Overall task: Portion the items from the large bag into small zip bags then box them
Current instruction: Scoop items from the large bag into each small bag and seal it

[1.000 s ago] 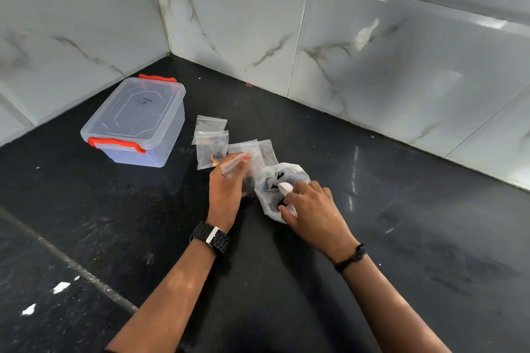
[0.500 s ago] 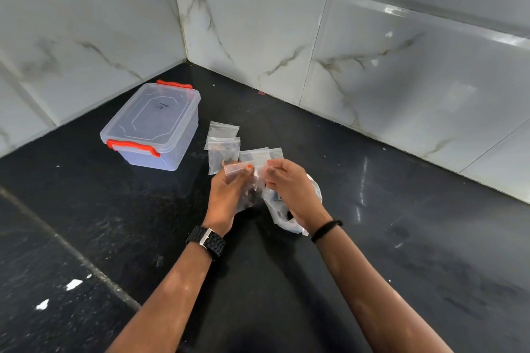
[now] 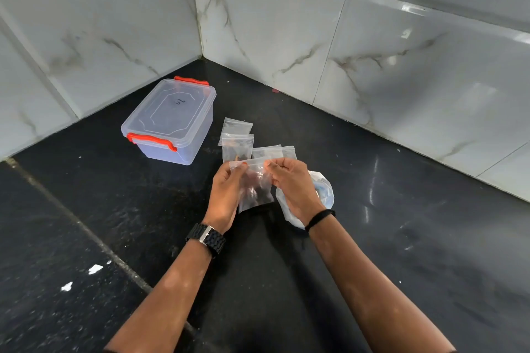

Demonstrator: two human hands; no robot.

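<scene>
A small clear zip bag (image 3: 256,186) with dark items in its bottom hangs between my hands above the black counter. My left hand (image 3: 228,193) pinches its top left corner and my right hand (image 3: 289,183) pinches the top edge at the right. The large white bag (image 3: 324,195) lies on the counter under and behind my right wrist, partly hidden. Several other small zip bags (image 3: 236,137) lie just beyond my hands. A clear plastic box (image 3: 172,120) with red latches and its lid on stands at the back left.
Marble-tiled walls (image 3: 372,46) meet in a corner behind the box. The black counter (image 3: 401,238) stretches right and toward me. A grout seam (image 3: 71,218) runs diagonally at the left, with white specks beside it.
My right hand left the large bag and came up to the small zip bag's top edge. Both hands now hold that bag raised. The camera view shifted slightly.
</scene>
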